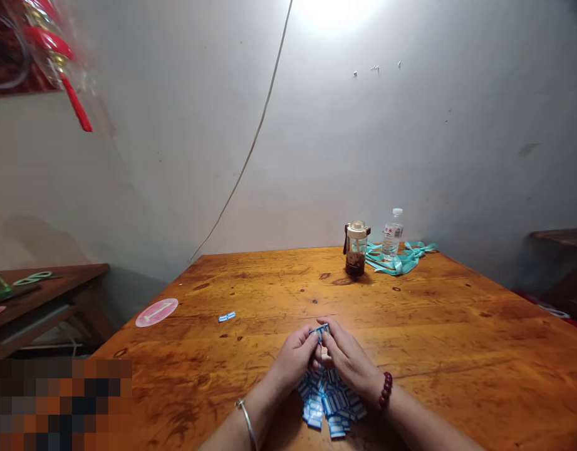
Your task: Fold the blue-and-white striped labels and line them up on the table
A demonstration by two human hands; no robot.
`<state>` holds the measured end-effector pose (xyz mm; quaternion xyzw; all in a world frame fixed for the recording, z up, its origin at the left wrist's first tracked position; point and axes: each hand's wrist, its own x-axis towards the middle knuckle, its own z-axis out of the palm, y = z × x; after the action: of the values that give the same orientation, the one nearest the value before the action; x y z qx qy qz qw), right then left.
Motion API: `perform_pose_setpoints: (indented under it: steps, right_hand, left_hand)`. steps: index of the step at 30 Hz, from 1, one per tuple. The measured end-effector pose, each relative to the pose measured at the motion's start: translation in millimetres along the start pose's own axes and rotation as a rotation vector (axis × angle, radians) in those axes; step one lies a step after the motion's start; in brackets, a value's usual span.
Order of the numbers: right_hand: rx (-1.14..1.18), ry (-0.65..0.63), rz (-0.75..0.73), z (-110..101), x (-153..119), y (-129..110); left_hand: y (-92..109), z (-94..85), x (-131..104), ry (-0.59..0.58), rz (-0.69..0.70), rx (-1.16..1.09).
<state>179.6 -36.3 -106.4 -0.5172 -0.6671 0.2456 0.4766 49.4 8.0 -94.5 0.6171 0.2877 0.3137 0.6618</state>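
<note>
A small blue-and-white piece is pinched between the thumbs and curled fingers of the left hand and the right hand, both nearly closed. It is held just above a pile of similar pieces on the wooden desk.

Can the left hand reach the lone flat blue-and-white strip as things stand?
Probably yes: nothing visible stands between the left hand and that strip, though the hand is pinching a similar piece.
</note>
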Motion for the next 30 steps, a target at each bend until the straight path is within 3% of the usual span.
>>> perform_pose_setpoints:
  steps: [8,14,30]
  right_hand:
    - [0.133,0.029,-0.047,-0.3,3.2,-3.5]
    - [0.291,0.136,0.065,-0.5,6.6,2.6]
    - [0.497,0.105,0.074,-0.1,8.9,-4.9]
  left_hand:
    - [-1.8,-1.1,-1.4,0.060,0.092,0.161]
    - [-4.6,-4.4,-0.3,0.094,0.119,0.285]
    - [-1.4,-2.5,-0.1,0.058,0.034,0.146]
